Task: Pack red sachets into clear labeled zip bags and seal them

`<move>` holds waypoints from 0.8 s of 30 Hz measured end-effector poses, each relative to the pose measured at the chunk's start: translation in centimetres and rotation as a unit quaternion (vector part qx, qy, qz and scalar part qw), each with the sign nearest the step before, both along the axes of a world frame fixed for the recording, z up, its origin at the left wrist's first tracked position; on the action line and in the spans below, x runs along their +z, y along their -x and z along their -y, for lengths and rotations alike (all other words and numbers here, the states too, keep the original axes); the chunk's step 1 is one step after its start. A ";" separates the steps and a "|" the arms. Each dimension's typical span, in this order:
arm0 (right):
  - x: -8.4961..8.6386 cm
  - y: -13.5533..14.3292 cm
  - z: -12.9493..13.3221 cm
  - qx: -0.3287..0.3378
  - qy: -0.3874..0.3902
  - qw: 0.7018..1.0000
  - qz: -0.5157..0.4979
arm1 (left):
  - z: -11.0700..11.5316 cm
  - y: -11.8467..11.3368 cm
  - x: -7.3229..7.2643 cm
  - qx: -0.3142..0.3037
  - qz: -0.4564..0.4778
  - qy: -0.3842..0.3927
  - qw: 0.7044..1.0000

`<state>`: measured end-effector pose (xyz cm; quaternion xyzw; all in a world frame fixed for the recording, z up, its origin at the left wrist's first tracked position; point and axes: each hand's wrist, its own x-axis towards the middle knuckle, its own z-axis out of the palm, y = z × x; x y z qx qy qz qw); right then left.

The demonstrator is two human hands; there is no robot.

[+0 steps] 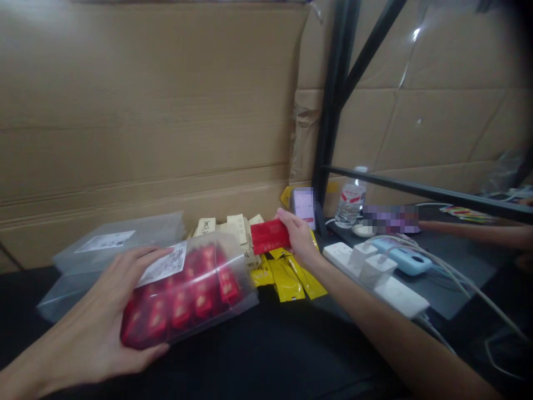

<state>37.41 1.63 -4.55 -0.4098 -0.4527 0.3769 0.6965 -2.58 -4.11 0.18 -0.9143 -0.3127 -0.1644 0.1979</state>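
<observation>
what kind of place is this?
Probably a packing or stockroom bench: cardboard sheets behind, a metal rack, loose sachets. The left hand holds a clear box; the right hand holds a red packet.

Blurring out the small upright phone screen (303, 204) and a purple strip (390, 219); cropping another person's forearm (478, 232) at the right edge.
</observation>
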 end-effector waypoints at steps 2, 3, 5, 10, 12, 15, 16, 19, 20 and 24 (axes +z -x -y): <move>0.0 0.2 0.2 0.011 -0.019 1.000 0.015 | -0.5 -1.2 0.1 0.038 0.033 0.025 0.998; 0.0 0.3 0.4 0.021 -0.031 0.999 0.026 | -0.6 -1.9 0.2 0.044 0.045 0.031 0.998; -0.2 0.5 0.5 0.047 -0.048 0.996 0.051 | -0.8 -3.0 0.2 0.034 0.060 0.040 0.997; -0.7 1.1 0.8 0.063 -0.069 0.991 0.100 | -0.7 -4.7 -0.2 0.023 0.094 0.067 0.993; -0.7 1.3 1.0 0.053 -0.078 0.990 0.107 | -0.7 -5.0 -0.5 0.026 0.097 0.063 0.993; -0.4 1.5 1.5 0.047 -0.093 0.985 0.136 | -0.8 -4.9 -0.8 0.029 0.092 0.041 0.994; -0.3 1.5 1.7 0.049 -0.096 0.983 0.151 | -0.8 -4.8 -0.9 0.029 0.089 0.036 0.995; -0.2 1.7 2.0 0.057 -0.100 0.976 0.183 | -0.9 -4.5 -1.1 0.026 0.081 0.020 0.996; -0.2 1.7 2.0 0.062 -0.099 0.976 0.184 | -0.9 -4.4 -1.2 0.024 0.080 0.012 0.996; -0.8 1.7 1.5 0.108 -0.092 0.977 0.157 | -0.7 -4.3 -1.5 0.030 0.071 -0.005 0.997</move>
